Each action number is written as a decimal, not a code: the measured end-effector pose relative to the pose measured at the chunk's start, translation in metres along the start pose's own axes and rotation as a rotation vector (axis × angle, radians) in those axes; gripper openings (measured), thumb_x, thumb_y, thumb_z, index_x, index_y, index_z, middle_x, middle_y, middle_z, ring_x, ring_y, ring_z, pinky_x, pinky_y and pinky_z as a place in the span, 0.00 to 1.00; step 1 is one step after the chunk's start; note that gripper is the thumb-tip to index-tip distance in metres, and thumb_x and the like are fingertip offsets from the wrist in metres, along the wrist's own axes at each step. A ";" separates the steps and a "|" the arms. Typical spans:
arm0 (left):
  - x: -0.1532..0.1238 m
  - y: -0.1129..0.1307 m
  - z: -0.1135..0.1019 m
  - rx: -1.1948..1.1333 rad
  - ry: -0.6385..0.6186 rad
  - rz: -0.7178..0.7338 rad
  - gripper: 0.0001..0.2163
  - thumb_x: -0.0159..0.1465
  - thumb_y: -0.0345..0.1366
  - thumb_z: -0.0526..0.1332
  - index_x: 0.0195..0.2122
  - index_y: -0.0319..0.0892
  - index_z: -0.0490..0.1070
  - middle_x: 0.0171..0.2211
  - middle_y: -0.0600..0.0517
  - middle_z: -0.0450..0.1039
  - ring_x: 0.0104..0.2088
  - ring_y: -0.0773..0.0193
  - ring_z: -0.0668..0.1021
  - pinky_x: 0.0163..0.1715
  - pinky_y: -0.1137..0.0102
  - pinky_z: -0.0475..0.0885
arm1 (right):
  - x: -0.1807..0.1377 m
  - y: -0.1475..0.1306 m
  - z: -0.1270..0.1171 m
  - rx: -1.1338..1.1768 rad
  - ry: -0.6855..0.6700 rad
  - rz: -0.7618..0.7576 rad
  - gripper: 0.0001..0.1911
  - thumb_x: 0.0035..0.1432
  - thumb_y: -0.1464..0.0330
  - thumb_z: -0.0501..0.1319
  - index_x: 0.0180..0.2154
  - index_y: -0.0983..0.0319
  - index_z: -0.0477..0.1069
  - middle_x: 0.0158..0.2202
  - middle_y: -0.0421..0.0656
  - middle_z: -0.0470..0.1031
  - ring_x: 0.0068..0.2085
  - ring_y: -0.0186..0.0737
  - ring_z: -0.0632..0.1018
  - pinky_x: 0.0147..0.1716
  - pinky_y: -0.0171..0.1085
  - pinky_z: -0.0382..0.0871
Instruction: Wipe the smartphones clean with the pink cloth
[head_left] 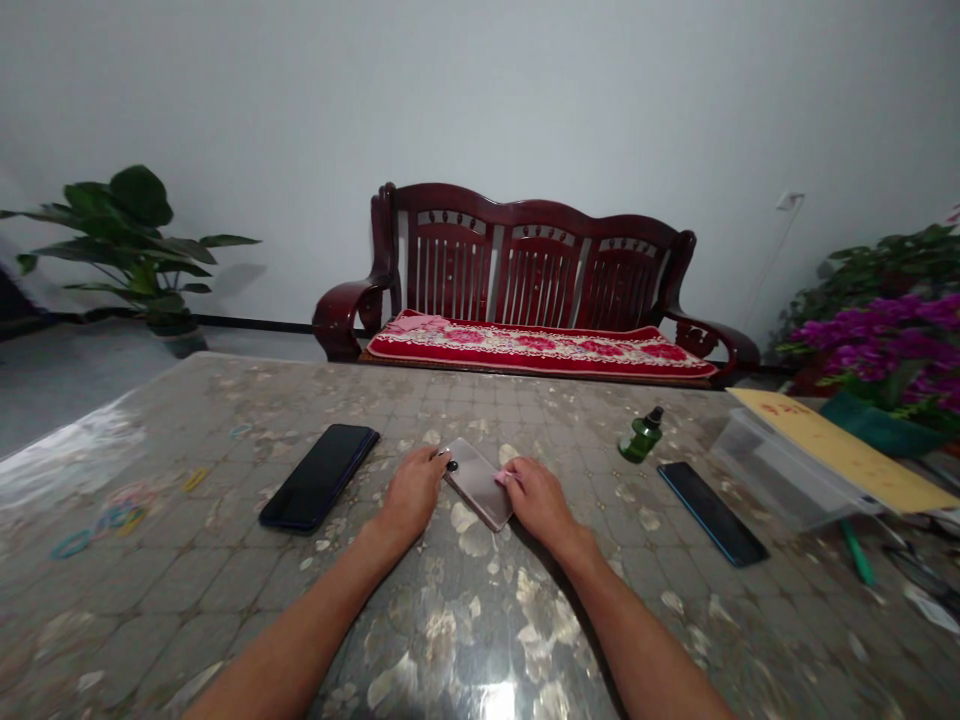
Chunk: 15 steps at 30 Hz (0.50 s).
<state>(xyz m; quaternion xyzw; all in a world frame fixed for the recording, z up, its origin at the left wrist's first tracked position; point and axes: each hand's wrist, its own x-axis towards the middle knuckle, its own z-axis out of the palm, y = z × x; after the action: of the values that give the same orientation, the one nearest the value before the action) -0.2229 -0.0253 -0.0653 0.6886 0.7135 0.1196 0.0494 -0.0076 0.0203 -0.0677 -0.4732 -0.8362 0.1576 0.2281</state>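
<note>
The back of the phone (477,487) looks smooth and softly shiny, like metal or coated plastic. The small pink piece (501,478) seems to be matt cloth. The table cover (442,620) is smooth and glossy, and it reflects light. The bench (536,207) is of polished wood; its seat cover (525,347) is matt cloth. The box (780,480) is clear plastic, the yellow sheet (847,447) matt, like paper.

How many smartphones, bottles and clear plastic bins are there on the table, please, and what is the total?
Smartphones: 3 (silver smartphone, left-side black smartphone, right-side black smartphone)
Bottles: 1 (green bottle)
Clear plastic bins: 1 (clear plastic bin, partly covered)
Total: 5
</note>
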 end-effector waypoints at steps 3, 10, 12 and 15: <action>-0.001 0.001 -0.001 -0.057 -0.003 0.022 0.16 0.69 0.38 0.56 0.56 0.41 0.72 0.59 0.40 0.69 0.61 0.51 0.69 0.62 0.62 0.61 | -0.001 0.000 -0.001 0.103 -0.012 0.014 0.09 0.65 0.67 0.58 0.34 0.61 0.74 0.35 0.41 0.77 0.38 0.37 0.75 0.38 0.32 0.62; -0.006 0.002 0.004 -0.252 -0.076 0.053 0.28 0.62 0.39 0.65 0.63 0.39 0.64 0.67 0.36 0.57 0.68 0.47 0.60 0.65 0.55 0.56 | -0.005 0.002 -0.010 0.311 -0.107 0.046 0.08 0.59 0.65 0.64 0.29 0.61 0.77 0.32 0.39 0.74 0.36 0.36 0.75 0.36 0.31 0.63; -0.005 0.001 0.006 -0.304 -0.078 0.061 0.27 0.62 0.37 0.64 0.62 0.40 0.65 0.68 0.37 0.56 0.68 0.45 0.59 0.66 0.51 0.53 | -0.007 0.004 -0.009 0.322 -0.076 0.046 0.09 0.59 0.64 0.64 0.29 0.61 0.78 0.33 0.40 0.73 0.37 0.36 0.74 0.36 0.32 0.63; -0.003 -0.002 0.007 -0.354 -0.093 0.061 0.27 0.62 0.37 0.64 0.63 0.42 0.64 0.68 0.37 0.55 0.68 0.45 0.58 0.66 0.47 0.49 | -0.008 0.006 -0.004 0.289 -0.053 0.035 0.09 0.59 0.64 0.64 0.31 0.60 0.79 0.33 0.41 0.72 0.37 0.37 0.74 0.37 0.33 0.63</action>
<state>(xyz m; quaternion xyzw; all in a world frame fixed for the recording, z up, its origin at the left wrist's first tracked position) -0.2233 -0.0273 -0.0728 0.6954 0.6569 0.2128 0.1990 0.0029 0.0163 -0.0693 -0.4455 -0.8021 0.2928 0.2690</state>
